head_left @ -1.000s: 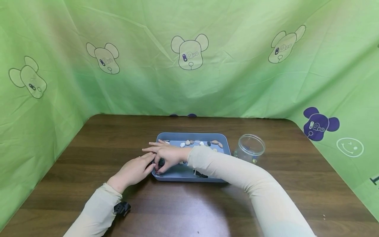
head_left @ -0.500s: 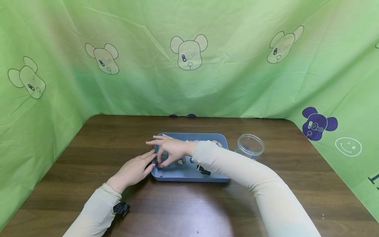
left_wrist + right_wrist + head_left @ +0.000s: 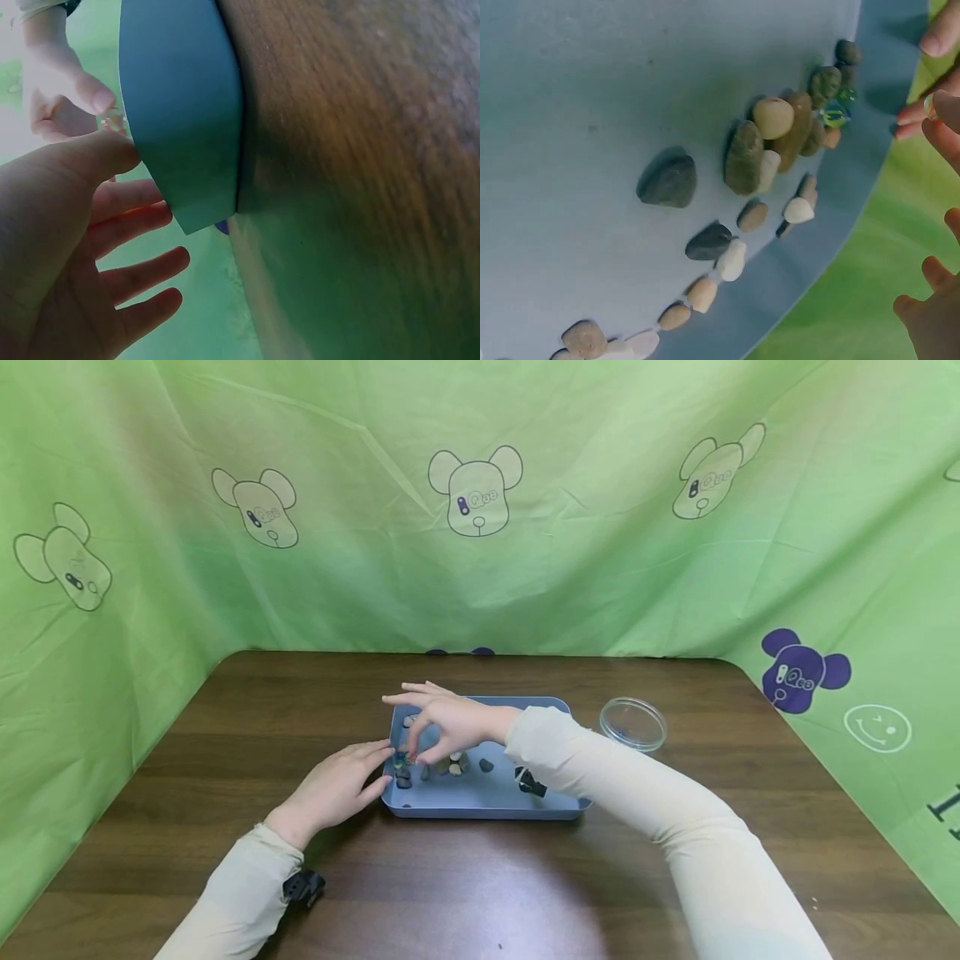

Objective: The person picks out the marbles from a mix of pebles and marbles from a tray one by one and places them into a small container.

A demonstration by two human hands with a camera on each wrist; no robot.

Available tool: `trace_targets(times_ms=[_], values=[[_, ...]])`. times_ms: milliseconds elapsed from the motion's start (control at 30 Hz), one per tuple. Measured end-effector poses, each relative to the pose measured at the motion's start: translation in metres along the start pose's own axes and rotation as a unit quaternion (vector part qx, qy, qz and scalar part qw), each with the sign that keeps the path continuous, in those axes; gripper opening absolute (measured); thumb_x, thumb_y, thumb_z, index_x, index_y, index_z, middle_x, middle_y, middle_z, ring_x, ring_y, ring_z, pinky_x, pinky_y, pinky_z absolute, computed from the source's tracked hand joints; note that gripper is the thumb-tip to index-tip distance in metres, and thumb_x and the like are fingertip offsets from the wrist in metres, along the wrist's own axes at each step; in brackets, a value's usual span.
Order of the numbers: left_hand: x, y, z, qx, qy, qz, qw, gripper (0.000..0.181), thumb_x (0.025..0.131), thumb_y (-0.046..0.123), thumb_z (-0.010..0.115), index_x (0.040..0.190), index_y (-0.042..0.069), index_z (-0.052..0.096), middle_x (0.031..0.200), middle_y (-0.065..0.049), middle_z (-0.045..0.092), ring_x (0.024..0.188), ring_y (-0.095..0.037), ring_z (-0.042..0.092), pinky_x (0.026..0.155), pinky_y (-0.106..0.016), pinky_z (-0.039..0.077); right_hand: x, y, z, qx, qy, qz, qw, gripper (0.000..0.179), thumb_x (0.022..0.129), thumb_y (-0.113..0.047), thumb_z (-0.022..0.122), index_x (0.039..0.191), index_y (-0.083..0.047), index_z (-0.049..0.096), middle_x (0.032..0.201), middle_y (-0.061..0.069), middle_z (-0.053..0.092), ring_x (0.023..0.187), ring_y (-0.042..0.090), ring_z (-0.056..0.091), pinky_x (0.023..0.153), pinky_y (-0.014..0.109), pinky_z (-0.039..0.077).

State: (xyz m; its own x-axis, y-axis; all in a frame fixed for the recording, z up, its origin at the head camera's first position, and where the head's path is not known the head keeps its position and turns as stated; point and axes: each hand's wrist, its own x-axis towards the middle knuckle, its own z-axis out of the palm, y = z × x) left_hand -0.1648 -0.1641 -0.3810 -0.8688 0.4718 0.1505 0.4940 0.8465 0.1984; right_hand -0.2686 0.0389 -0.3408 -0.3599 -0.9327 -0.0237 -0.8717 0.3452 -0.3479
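My right hand (image 3: 457, 724) is over the left part of a blue tray (image 3: 487, 813), thumb and forefinger pinching a small clear marble (image 3: 930, 106) with an orange swirl. The other fingers of that hand stretch out. My left hand (image 3: 330, 795) rests at the tray's left side, fingers loosely extended, with thumb and fingertips at the rim. Below the right hand, a blue-green glass marble (image 3: 836, 112) lies among pebbles against the tray wall. A dark grey pebble (image 3: 669, 182) lies apart from a cluster that includes a round cream pebble (image 3: 772, 118).
A clear glass jar (image 3: 633, 727) stands just right of the tray, partly behind the right sleeve (image 3: 637, 785). Several tan and white pebbles, such as a tan one (image 3: 702, 294), line the tray's far side. The brown wooden table (image 3: 465, 885) meets a green cloth (image 3: 480, 577) behind.
My right hand has risen from the tray's left end and shifted right and away, a marble now in its pinch. Pebbles it covered now show. The left hand stays at the rim.
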Motion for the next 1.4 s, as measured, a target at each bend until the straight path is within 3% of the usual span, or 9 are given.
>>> trace_targets(times_ms=[567, 1400], values=[[0.000, -0.001, 0.001, -0.007, -0.004, -0.014, 0.9999, 0.045, 0.091, 0.027, 0.057, 0.128, 0.001, 0.055, 0.133, -0.015, 0.055, 0.122, -0.034, 0.052, 0.102, -0.048, 0.042, -0.032, -0.002, -0.025, 0.013, 0.084, 0.008, 0.9963, 0.004, 0.081, -0.025, 0.070, 0.083, -0.022, 0.073, 0.155, 0.007, 0.027, 0.147, 0.032, 0.008, 0.118, 0.053, 0.002], [-0.001, -0.002, 0.004, -0.003, 0.013, -0.006, 0.9999, 0.045, 0.090, 0.028, 0.058, 0.127, 0.002, 0.056, 0.131, -0.013, 0.057, 0.121, -0.032, 0.053, 0.102, -0.046, 0.043, -0.095, 0.008, -0.036, 0.012, 0.147, 0.046, 0.9880, 0.006, 0.079, -0.024, 0.072, 0.084, -0.028, 0.072, 0.154, 0.008, 0.028, 0.146, 0.034, 0.011, 0.117, 0.057, 0.003]])
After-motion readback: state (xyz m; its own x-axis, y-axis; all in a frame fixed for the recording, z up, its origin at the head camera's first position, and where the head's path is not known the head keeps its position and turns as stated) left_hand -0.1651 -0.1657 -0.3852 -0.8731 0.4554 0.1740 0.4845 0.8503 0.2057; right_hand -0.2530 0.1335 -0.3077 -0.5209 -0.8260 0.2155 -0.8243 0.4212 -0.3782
